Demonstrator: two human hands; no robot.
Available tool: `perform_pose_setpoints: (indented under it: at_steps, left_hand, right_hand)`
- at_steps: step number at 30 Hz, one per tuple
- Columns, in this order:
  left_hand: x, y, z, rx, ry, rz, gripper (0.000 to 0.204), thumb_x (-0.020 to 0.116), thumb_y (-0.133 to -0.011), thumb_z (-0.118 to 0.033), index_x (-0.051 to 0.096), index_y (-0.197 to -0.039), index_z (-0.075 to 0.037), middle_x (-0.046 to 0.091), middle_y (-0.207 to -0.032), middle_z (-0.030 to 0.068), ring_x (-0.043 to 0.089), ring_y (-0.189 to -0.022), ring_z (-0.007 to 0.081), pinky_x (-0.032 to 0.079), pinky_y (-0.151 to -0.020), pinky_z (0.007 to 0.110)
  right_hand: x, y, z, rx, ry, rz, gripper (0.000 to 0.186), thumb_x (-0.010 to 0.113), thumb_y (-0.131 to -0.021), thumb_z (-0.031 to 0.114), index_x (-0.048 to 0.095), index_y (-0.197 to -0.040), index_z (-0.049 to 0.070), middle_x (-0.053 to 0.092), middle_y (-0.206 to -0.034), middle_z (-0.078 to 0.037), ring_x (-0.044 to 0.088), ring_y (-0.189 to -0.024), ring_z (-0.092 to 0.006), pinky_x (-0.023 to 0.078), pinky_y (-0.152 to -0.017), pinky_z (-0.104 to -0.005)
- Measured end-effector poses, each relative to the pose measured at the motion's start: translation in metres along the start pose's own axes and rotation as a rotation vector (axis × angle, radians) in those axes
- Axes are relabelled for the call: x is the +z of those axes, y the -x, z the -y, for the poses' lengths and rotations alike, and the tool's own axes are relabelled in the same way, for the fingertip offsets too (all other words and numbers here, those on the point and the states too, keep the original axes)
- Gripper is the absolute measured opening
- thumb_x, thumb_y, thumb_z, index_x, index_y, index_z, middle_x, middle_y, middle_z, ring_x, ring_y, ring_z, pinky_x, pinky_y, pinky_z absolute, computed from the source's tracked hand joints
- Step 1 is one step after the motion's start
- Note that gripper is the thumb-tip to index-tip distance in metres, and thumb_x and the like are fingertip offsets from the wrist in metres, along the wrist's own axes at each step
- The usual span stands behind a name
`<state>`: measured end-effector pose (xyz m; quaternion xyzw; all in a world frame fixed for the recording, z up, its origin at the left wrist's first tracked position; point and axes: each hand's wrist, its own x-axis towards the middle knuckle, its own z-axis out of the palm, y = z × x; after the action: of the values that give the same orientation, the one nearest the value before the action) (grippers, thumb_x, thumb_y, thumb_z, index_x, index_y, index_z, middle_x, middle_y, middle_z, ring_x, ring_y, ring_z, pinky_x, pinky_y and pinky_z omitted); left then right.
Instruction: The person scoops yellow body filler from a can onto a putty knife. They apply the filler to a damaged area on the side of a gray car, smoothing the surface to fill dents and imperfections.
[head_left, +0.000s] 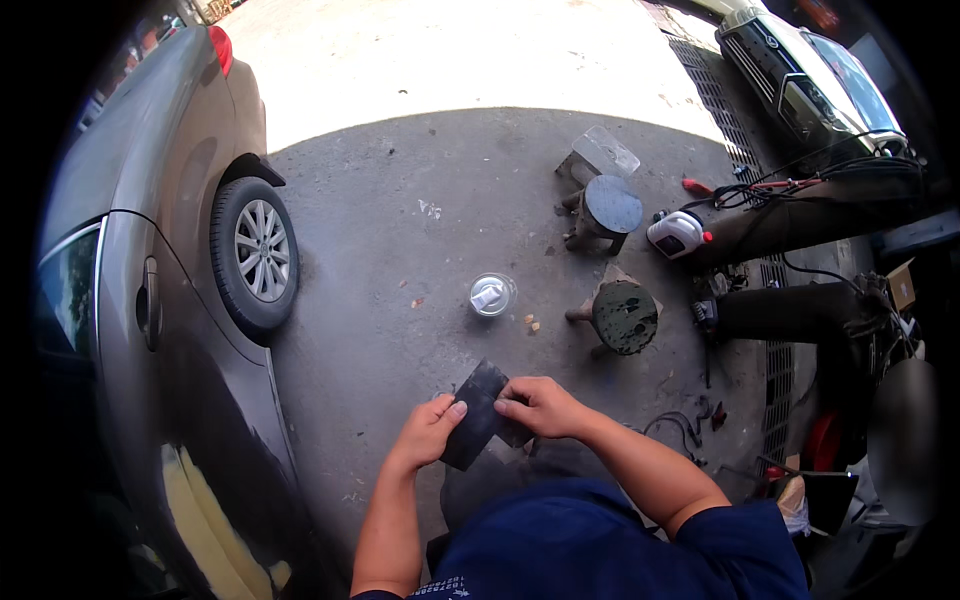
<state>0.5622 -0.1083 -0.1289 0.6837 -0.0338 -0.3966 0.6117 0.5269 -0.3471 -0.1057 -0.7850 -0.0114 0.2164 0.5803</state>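
In front of my body I hold a dark, flat sheet of sandpaper [474,414] with both hands. My left hand [430,434] pinches its left edge, thumb on top. My right hand [541,406] has thumb and fingers closed on the right side, where a second dark flap or piece [514,432] hangs down; whether the two are joined I cannot tell. On the floor beyond my hands stands a clear round tub [508,292] with something white in it.
A grey-brown car [185,260] stands close on my left, a pale yellow filler patch [205,525] on its side. Two round stools [613,205], a dark-topped one nearer [626,318], and a white jug [677,234] stand right. Hoses [690,430] lie on the floor.
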Motion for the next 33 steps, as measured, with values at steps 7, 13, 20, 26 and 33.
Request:
perform_pose_setpoints:
  at_steps: [7, 13, 20, 26, 33]
  left_hand:
    - [-0.047, -0.04, 0.084, -0.243, 0.757, -0.074, 0.03, 0.049, -0.099, -0.021, 0.056, -0.116, 0.003, 0.065, -0.107, 0.0108, 0.063, -0.096, 0.0182, 0.051, -0.087, 0.032]
    - [-0.024, -0.109, 0.206, -0.311, 1.089, -0.03, 0.026, 0.051, -0.098, -0.018, 0.058, -0.114, 0.001, 0.064, -0.109, 0.0081, 0.061, -0.099, 0.0163, 0.048, -0.09, 0.031]
    - [-0.025, -0.203, 0.314, -0.168, 0.849, -0.545, 0.021, 0.052, -0.099, -0.02, 0.061, -0.1, -0.001, 0.066, -0.098, 0.0055, 0.062, -0.085, 0.0121, 0.049, -0.081, 0.026]
    - [-0.048, -0.265, 0.386, 0.013, 0.383, -0.598, 0.026, 0.054, -0.098, -0.025, 0.061, -0.096, 0.0, 0.059, -0.085, -0.0011, 0.05, -0.078, 0.007, 0.043, -0.072, 0.024]
    - [-0.052, -0.259, 0.36, 0.298, -0.273, -0.595, 0.029, 0.059, -0.094, -0.025, 0.063, -0.093, 0.004, 0.058, -0.082, 0.0091, 0.054, -0.074, 0.017, 0.044, -0.068, 0.029]
  right_hand:
    - [0.036, -0.063, -0.098, 0.371, -0.149, -0.099, 0.025, 0.066, -0.09, 0.026, 0.063, -0.089, 0.001, 0.064, -0.076, -0.008, 0.058, -0.07, -0.0129, 0.047, -0.064, -0.032]
    - [0.073, -0.125, -0.207, 0.219, -0.171, 0.076, 0.021, 0.067, -0.089, 0.022, 0.06, -0.096, 0.003, 0.064, -0.086, -0.009, 0.06, -0.08, -0.0147, 0.048, -0.072, -0.0318]
    - [0.044, -0.233, -0.391, 0.567, -0.264, -0.194, 0.022, 0.055, -0.095, 0.022, 0.058, -0.096, 0.0, 0.065, -0.087, -0.011, 0.065, -0.078, -0.0162, 0.051, -0.069, -0.0312]
    - [0.036, -0.343, -0.51, 0.319, 0.396, -0.212, 0.059, 0.06, -0.086, 0.023, 0.038, -0.138, 0.005, 0.064, -0.108, -0.025, 0.06, -0.104, -0.0392, 0.047, -0.09, -0.044]
    - [0.029, -0.388, -0.527, 0.434, 0.676, -0.148, 0.061, 0.049, -0.092, 0.044, 0.035, -0.145, 0.016, 0.046, -0.141, -0.02, 0.047, -0.127, -0.0349, 0.04, -0.103, -0.0442]
